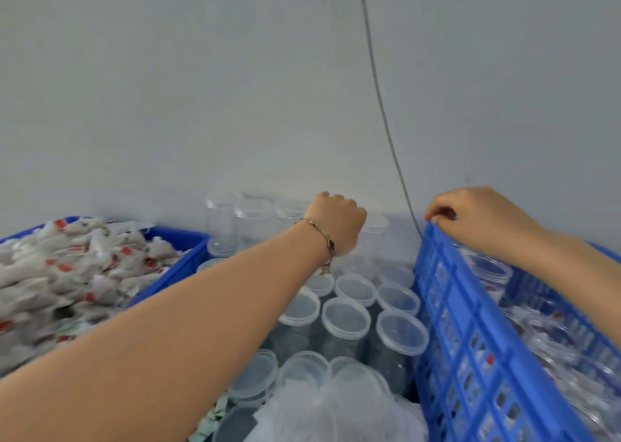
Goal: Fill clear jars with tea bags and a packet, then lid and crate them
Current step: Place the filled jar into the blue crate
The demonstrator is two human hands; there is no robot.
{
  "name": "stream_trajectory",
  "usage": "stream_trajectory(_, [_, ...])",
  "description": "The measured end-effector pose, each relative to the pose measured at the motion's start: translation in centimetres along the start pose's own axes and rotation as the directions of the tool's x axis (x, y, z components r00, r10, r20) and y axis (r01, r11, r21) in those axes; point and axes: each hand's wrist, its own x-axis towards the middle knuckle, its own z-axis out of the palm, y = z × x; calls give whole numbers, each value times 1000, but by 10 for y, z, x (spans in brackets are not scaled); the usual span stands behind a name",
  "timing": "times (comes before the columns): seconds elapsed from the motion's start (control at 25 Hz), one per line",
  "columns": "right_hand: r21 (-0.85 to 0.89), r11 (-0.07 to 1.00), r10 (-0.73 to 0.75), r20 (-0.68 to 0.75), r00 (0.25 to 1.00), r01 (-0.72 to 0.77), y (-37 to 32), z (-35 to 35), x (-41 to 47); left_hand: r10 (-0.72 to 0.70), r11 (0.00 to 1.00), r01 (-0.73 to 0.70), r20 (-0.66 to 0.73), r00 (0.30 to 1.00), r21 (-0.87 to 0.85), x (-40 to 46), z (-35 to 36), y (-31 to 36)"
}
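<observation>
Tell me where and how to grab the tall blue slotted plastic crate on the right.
Grip the blue slotted plastic crate by its top rim, coming from above. The rim is a bare, solid edge, while clear lidded jars crowd the near wall. The right hand already pinches the far corner there.

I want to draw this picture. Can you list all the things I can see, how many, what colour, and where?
tea bags: a big heap, white with red tags, in the blue bin at left
jars: many, clear, lidded, in the middle
crate: one, blue, at right, holding filled jars
cable: one, grey, down the wall
bracelet: one, on the left wrist
hands: left hand curled above the back jars; right hand gripping the crate's rim
</observation>
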Motion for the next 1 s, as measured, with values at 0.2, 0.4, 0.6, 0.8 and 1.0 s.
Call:
stream_trajectory(0.2, [23, 993, -118, 63, 991, 116, -87, 32, 39, -159, 987, 158, 140, 977, 15, -58, 33, -87])
stream_trajectory(0.4, [124, 977, -191, 181, 965, 171, -159, 110, 62, -387, 806, 533, 449, 805, -259, -121, 117, -153])
stream_trajectory(0.6, [136, 961, -271, 327, 905, 239, -209, 185, 63, -433, 768, 596, 496, 753, -236, -137, 182, -174])
stream_trajectory(0.8, [-41, 944, -284, 396, 873, 326, -232, 221, 50, -420, 837, 517, 397, 816, -177, -112, 202, -167])
stream_trajectory(1.0, [-19, 923, -340, 431, 836, 385, -240, 231, 48, -387, 674, 602, 488, 782, -429, -108, 227, -157])
